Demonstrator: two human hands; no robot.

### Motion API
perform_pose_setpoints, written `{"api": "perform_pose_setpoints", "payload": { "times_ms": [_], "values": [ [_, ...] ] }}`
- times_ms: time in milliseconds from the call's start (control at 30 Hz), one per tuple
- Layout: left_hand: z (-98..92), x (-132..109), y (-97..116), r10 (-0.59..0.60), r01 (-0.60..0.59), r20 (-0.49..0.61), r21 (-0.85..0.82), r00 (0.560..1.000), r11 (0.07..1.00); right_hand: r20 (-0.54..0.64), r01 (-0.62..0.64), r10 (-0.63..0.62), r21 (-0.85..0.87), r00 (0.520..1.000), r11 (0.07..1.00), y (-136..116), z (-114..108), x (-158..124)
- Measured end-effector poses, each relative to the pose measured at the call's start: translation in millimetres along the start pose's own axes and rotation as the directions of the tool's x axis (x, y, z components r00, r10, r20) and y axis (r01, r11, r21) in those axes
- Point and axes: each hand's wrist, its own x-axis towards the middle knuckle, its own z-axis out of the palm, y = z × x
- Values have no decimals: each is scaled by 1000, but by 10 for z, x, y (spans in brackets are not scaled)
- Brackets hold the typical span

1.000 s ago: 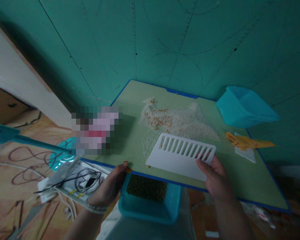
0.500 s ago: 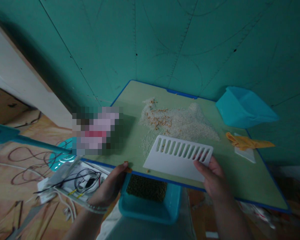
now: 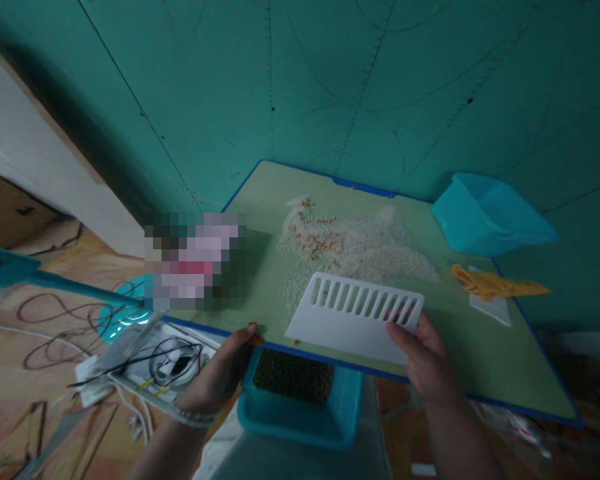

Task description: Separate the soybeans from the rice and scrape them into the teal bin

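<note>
My right hand (image 3: 427,353) grips the right end of a white slotted plate (image 3: 347,330), held over the front of the green board (image 3: 520,357). Beyond its slots lies a spread of white grains (image 3: 385,243) with orange kernels (image 3: 320,240) mixed in at the left. My left hand (image 3: 223,373) is at the board's front edge, its thumb on top beside a small orange piece (image 3: 256,339) and its other fingers hidden below. Under the front edge sits a blue tub (image 3: 300,427) holding dark green grains (image 3: 294,377).
A blue bag-like container (image 3: 490,217) stands at the board's back right, near an orange cloth (image 3: 500,283) on a white piece. A blurred pink item (image 3: 200,257) is at the left edge. Left below is a tray of cables (image 3: 175,360).
The white slotted plate and my right hand have shifted very slightly to the left. My left hand stays where it was.
</note>
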Motion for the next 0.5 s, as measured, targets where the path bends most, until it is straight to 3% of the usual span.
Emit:
{"api": "perform_pose_setpoints", "payload": {
  "times_ms": [500],
  "values": [
    [-47, 13, -21, 22, -21, -36, 13, 999, 1000, -13, -9, 9, 29, 1000, 1000, 9, 39, -44]
  ]
}}
